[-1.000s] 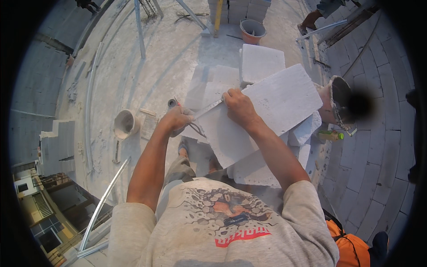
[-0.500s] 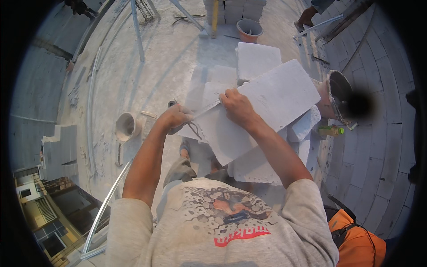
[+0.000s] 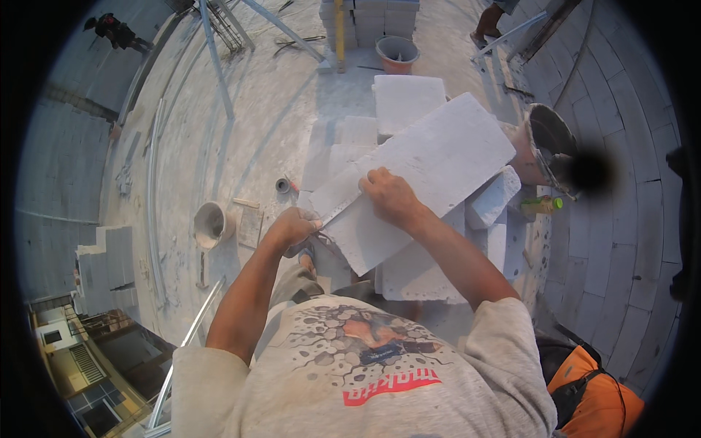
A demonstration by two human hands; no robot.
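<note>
In the head view, our left hand [image 3: 295, 225], just left of centre, is closed on a pale measuring tape [image 3: 338, 209] that slants up to our right hand [image 3: 391, 196]. That hand's fingers curl on the white block [image 3: 453, 142] at centre; whether they grip the tape, we cannot tell. A bucket [image 3: 230, 225] stands at left.

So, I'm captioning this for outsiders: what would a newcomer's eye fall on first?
Probably the large white block, lying aslant atop the pile near the centre, with the left hand and right hand stretching a pale measuring tape at its left end. Next, the bright orange bag at the lower right, and the printed shirt filling the lower middle.
</note>
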